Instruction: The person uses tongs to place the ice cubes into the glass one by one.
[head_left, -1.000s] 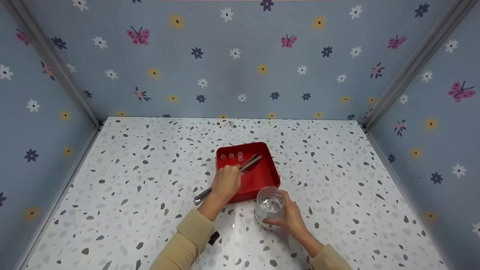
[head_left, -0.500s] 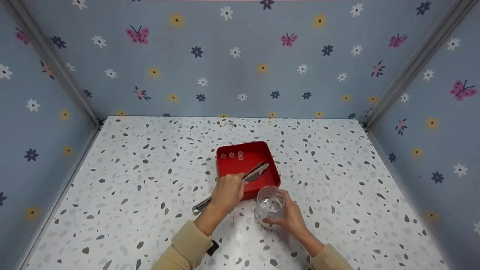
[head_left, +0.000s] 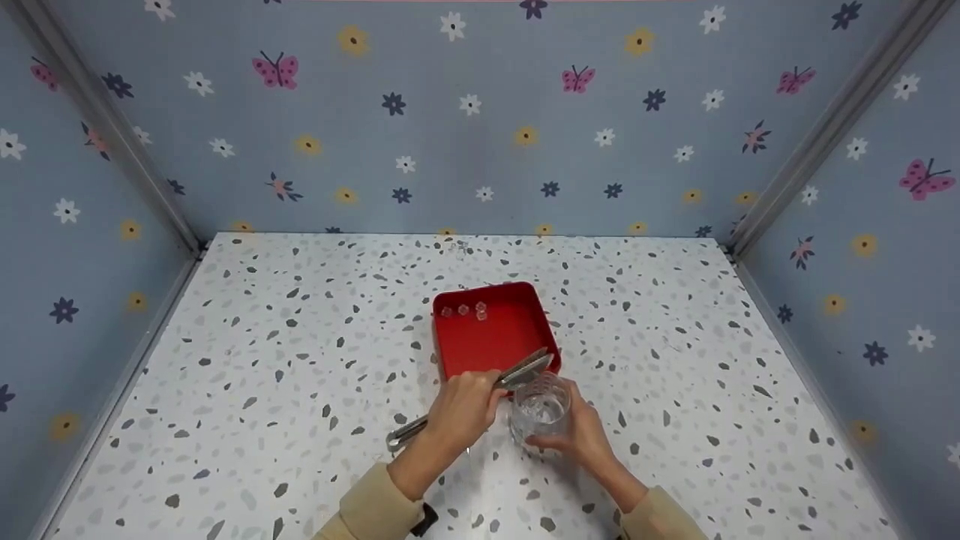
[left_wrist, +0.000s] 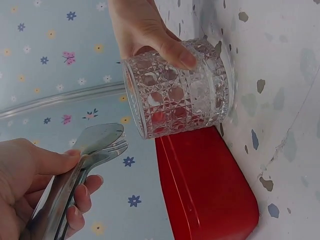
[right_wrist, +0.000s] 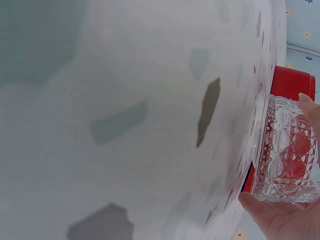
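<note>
My left hand (head_left: 465, 409) grips metal serving tongs (left_wrist: 65, 185). One tong end is flat and spoon-like, the other fork-like, and they lie close together at the glass's rim. Whether a small clear piece sits between them I cannot tell. My right hand (head_left: 589, 427) holds a clear patterned glass (left_wrist: 180, 90) by its side, upright on the table at the tray's near right corner. Something clear shows inside the glass, too unclear to name. Several small clear pinkish-looking pieces (head_left: 463, 309) lie at the far left of the red square tray (head_left: 487, 345).
The table (head_left: 300, 337) has a white speckled top. Blue flowered walls (head_left: 480, 120) stand behind it and at both sides, with grey corner strips (head_left: 825, 127).
My left hand has drawn the tongs from over the tray's middle toward me and to the right, up to the glass. The right hand and the glass have stayed in place.
</note>
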